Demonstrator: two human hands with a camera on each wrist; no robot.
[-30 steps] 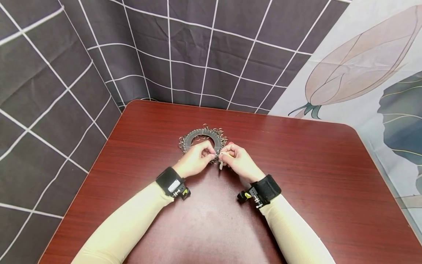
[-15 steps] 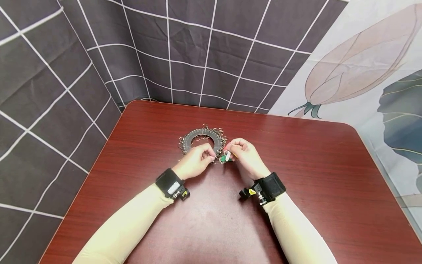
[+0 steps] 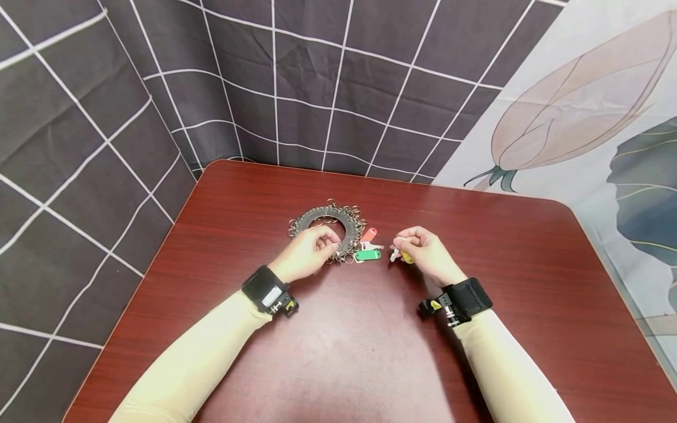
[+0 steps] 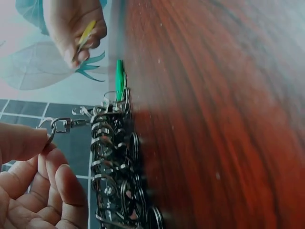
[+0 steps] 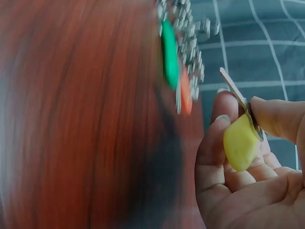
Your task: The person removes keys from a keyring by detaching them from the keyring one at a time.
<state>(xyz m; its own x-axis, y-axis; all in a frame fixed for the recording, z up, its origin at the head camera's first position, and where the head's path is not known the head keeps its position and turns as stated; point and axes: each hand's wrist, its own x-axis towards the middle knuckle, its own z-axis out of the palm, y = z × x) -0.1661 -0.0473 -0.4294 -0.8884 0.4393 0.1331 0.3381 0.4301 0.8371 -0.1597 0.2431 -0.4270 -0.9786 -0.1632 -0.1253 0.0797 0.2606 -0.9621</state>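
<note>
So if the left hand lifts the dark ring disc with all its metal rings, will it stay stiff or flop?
The ring disc looks flat and rigid, so probably stiff. Its loose metal rings would likely dangle, rattle and snag. It is probably heavy for its size.

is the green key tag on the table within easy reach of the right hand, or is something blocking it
Probably yes. The green key tag lies flat on the table just left of the right hand, with bare wood between them. That hand already pinches a yellow-tagged key, though, so its fingers are occupied.
</note>
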